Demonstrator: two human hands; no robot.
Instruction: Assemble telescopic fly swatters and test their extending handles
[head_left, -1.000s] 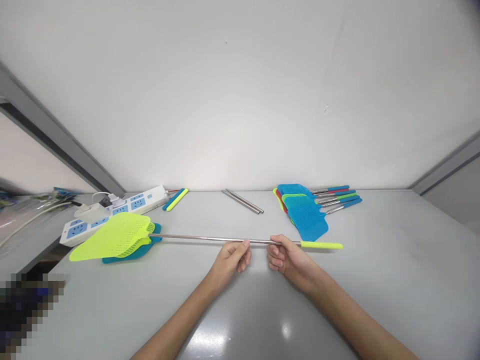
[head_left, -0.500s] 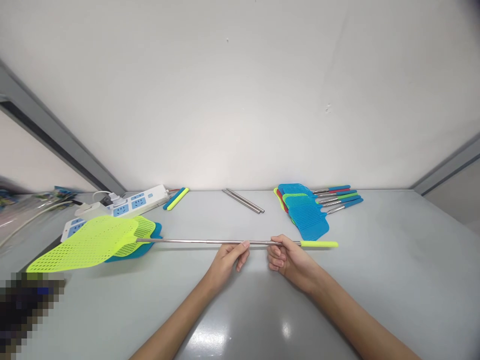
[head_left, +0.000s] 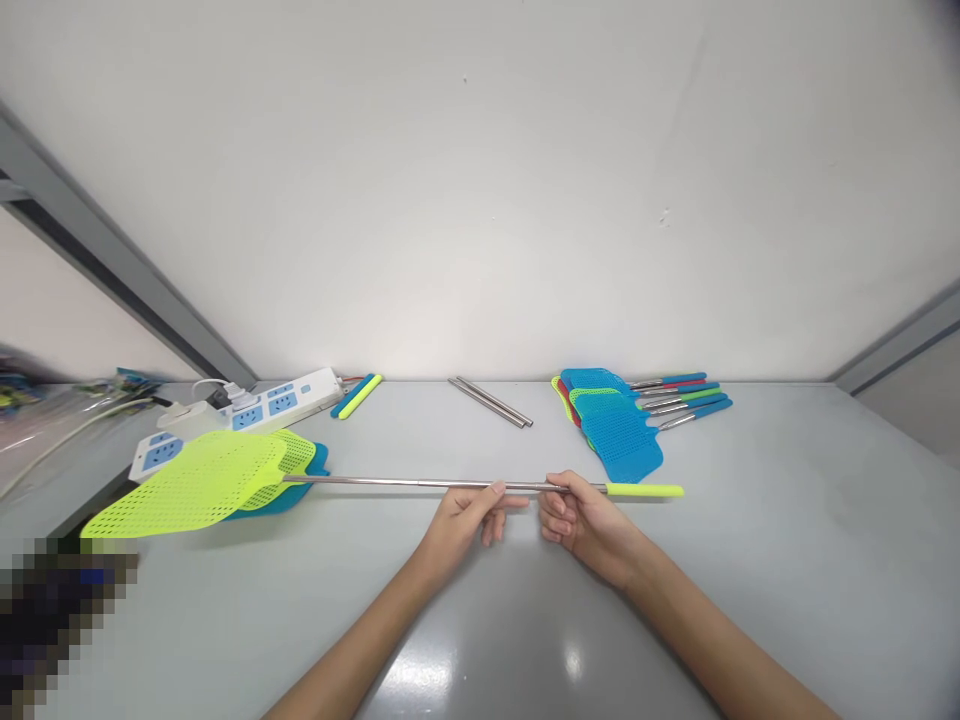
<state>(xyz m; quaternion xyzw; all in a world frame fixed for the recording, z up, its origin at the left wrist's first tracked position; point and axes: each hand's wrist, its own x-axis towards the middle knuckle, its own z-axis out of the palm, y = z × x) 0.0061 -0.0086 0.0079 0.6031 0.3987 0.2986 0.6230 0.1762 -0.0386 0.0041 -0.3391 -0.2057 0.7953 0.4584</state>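
A yellow-green fly swatter with a long steel telescopic rod lies level across my view, its perforated paddle at the left and its yellow-green grip at the right. My left hand pinches the middle of the rod between thumb and fingers, with the index finger stretched to the right. Close to the grip, my right hand is closed round the rod. Behind the held paddle are more swatter heads, among them a blue swatter head, partly covered.
A pile of swatters in blue, red and yellow-green lies at the back right. Two metal tubes lie at the back middle. Blue and yellow-green handle sleeves rest beside a white power strip. A plastic bag lies far left.
My left index finger has stretched out to the right below the rod. Both hands keep their hold on the swatter, and the whole view has shifted slightly.
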